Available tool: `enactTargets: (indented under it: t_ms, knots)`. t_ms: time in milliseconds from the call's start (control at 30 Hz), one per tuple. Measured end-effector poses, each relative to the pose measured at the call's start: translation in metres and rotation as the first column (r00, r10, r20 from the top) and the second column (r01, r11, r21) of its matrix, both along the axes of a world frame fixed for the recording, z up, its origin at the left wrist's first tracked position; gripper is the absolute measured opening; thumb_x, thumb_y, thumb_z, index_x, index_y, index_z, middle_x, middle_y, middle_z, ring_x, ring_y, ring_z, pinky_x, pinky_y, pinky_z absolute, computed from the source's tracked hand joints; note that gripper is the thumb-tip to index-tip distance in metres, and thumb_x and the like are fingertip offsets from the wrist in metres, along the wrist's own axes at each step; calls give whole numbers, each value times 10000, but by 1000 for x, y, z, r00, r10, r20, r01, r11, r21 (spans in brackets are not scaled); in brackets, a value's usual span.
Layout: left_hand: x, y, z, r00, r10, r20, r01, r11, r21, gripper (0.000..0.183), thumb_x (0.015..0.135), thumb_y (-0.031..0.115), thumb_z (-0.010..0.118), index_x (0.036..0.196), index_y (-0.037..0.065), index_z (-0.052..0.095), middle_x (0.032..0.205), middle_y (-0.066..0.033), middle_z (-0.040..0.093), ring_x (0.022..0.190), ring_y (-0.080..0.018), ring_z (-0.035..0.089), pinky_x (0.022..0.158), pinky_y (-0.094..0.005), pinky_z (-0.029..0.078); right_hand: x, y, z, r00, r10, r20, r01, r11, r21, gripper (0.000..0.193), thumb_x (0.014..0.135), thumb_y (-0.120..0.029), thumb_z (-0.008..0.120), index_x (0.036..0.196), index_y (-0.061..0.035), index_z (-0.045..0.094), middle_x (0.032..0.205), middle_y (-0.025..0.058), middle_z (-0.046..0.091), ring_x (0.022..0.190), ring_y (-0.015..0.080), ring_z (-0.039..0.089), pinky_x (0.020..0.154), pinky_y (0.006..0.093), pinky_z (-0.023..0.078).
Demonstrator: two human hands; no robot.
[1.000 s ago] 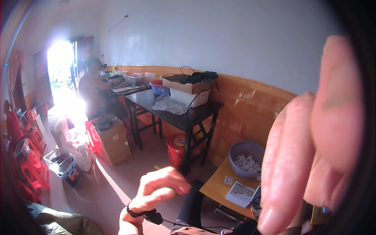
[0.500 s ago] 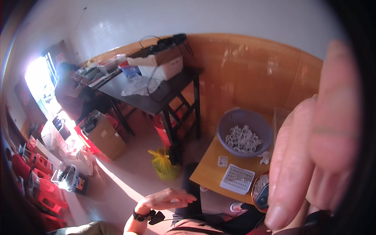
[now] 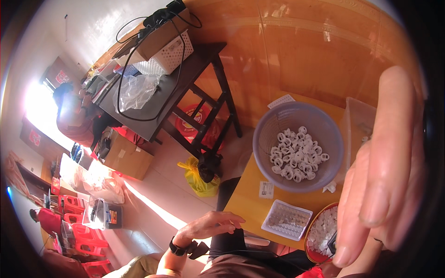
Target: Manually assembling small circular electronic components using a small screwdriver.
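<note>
My left hand (image 3: 211,227) hangs over my lap with loosely stretched fingers and holds nothing. A black band (image 3: 177,249) with a small dark device sits on that wrist. Very close to the camera, my right hand (image 3: 380,185) fills the right side, fingers apart and partly bent, nothing visible in them. Behind its fingertips is a red-rimmed bowl (image 3: 309,252) of small whitish translucent pieces (image 3: 322,231); a dark object there is mostly hidden. Left of the bowl lies a white tray (image 3: 303,214) holding rows of small pieces. Farther back, a grey-purple basket (image 3: 264,125) holds several white ring-shaped parts (image 3: 299,155).
These containers stand on a yellow-brown table (image 3: 243,204) against wood panelling. A clear plastic bin (image 3: 359,116) is behind my right hand. A dark table (image 3: 153,116) carries a white basket (image 3: 162,55) and cables. A yellow bag (image 3: 199,180), carton (image 3: 130,160) and red stools (image 3: 88,238) stand on the floor. Another person (image 3: 74,118) sits far left.
The view has tilted downward and turned, so the basket and tray show larger and more fully. My right hand stays close to the camera; my left hand stays over my lap.
</note>
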State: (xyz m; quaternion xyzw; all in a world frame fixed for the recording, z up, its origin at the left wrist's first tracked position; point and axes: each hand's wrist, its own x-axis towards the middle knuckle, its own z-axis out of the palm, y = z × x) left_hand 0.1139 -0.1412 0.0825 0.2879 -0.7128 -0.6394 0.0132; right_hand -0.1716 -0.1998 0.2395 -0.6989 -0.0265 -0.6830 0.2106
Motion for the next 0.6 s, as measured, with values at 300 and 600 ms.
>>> enactTargets:
  t_ms: [300,600]
  knots:
    - [18,10,3,994,58,-94,-59,998,-6,340,939,208,525,1225,26,547,1024,-111,651,892,-161,636,819,-290,497,26,15,27,998,13,-53,-17,998,-68,962,632,-133,775,1386,17,198,1128,190,480,650,171,601,528,207,502]
    - [56,53,11,975,125,-183,-125,992,13,360,947,240,522,1234,23,538,1046,-110,644,963,-158,610,872,-299,477,81,64,69,989,22,-148,-45,987,-157,958,632,-116,771,1386,20,195,1126,192,479,636,167,599,524,203,499]
